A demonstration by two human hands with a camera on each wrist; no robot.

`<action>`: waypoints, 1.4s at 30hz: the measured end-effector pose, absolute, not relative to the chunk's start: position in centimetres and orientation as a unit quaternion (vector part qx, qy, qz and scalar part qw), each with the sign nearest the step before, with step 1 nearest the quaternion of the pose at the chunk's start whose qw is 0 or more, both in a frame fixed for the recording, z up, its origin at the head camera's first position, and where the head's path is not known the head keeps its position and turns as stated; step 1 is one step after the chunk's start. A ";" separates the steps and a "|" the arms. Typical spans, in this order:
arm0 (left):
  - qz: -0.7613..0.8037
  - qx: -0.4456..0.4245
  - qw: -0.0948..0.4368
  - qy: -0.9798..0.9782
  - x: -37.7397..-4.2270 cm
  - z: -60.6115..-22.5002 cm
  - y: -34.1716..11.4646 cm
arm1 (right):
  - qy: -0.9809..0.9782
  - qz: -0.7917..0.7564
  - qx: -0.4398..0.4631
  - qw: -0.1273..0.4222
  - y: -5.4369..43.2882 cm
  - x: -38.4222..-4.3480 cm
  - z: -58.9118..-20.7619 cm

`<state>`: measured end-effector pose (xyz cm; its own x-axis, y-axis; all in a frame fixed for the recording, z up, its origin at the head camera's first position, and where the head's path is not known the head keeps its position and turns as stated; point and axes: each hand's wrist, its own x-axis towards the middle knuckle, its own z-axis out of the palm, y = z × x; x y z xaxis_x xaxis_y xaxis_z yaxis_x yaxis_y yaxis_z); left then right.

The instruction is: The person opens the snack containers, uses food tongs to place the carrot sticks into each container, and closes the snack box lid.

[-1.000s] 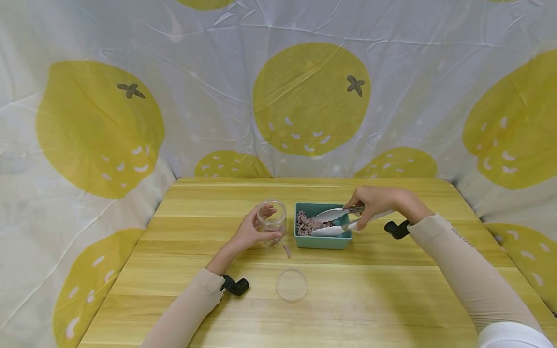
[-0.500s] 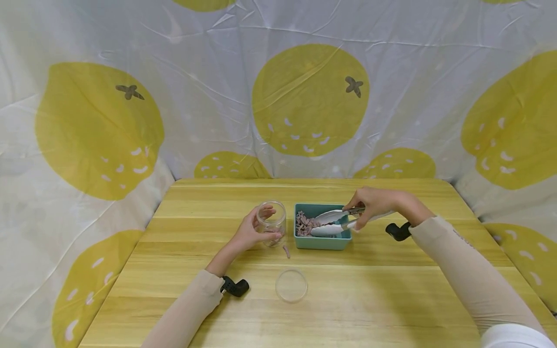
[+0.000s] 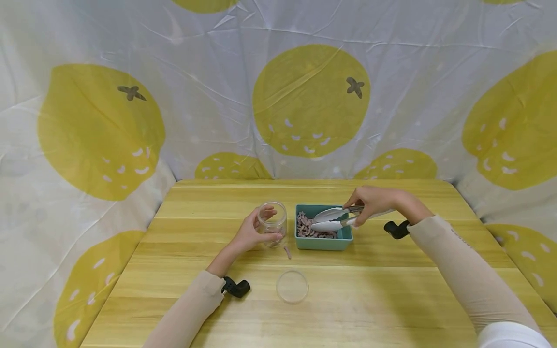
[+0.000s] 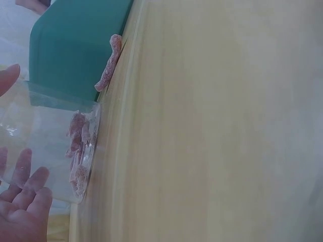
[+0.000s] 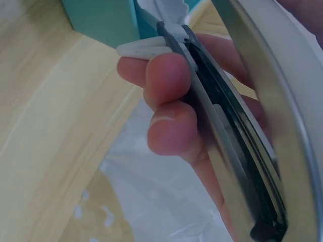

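My left hand (image 3: 250, 232) is curled round a clear jar (image 3: 276, 223) standing lidless on the table. In the left wrist view a few powdery pink strips (image 4: 76, 141) lie at the jar's bottom. Right of it sits a teal rectangular box (image 3: 324, 244) with a heap of similar strips (image 3: 303, 227). My right hand (image 3: 373, 200) grips metal tongs (image 3: 327, 225) with white tips, which reach into the box over the heap; whether a strip is between the tips I cannot tell. One loose strip (image 4: 108, 63) lies on the table between jar and box.
A clear round lid (image 3: 292, 287) lies flat in front of the jar and box. Under everything is a wooden table (image 3: 370, 299). A white curtain (image 3: 209, 87) with yellow fruit prints hangs behind the table and along its sides.
The tongs' near arm has shifted up and back toward the far arm, narrowing the gap. More strips show in front of it. My left hand and the jar have stayed put.
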<state>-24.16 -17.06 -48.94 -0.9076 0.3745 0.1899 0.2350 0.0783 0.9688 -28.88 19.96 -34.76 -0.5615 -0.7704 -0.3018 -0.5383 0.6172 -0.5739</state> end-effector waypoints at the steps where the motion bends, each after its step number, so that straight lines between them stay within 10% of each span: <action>1: 0.646 0.208 0.055 0.732 -24.2 -49.0 -17.0 | 0.858 -0.212 -0.379 0.273 20.0 -28.9 -34.7; 42: 0.643 0.207 0.054 0.735 -24.3 -48.9 -17.1 | 0.850 -0.202 -0.410 0.261 20.3 -28.2 -35.2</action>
